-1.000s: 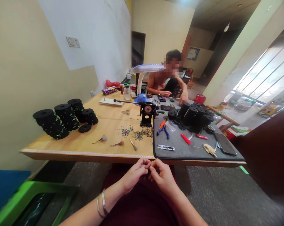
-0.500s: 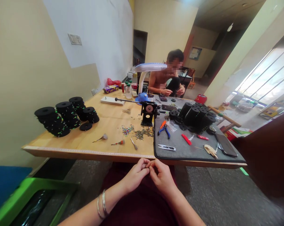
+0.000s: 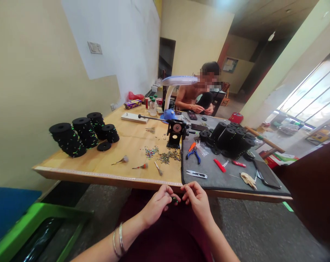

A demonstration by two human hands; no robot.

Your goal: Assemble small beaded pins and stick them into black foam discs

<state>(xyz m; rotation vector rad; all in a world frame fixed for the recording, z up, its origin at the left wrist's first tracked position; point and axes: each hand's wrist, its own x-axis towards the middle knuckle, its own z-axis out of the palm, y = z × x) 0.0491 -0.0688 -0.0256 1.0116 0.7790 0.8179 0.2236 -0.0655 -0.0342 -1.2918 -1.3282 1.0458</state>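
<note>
While left hand [image 3: 156,205] pinches 1 black-green piece [image 3: 174,199], right hand [image 3: 197,201] hovers.

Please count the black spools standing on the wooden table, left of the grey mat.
4: two tall spools, one behind, one shorter at right. More could hide behind.

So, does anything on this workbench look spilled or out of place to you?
Yes: loose multicoloured beads and a heap of small brass-coloured pieces lie scattered directly on the pale wooden tabletop, in no container, so they look spilled, though they may have been put there on purpose.
</note>
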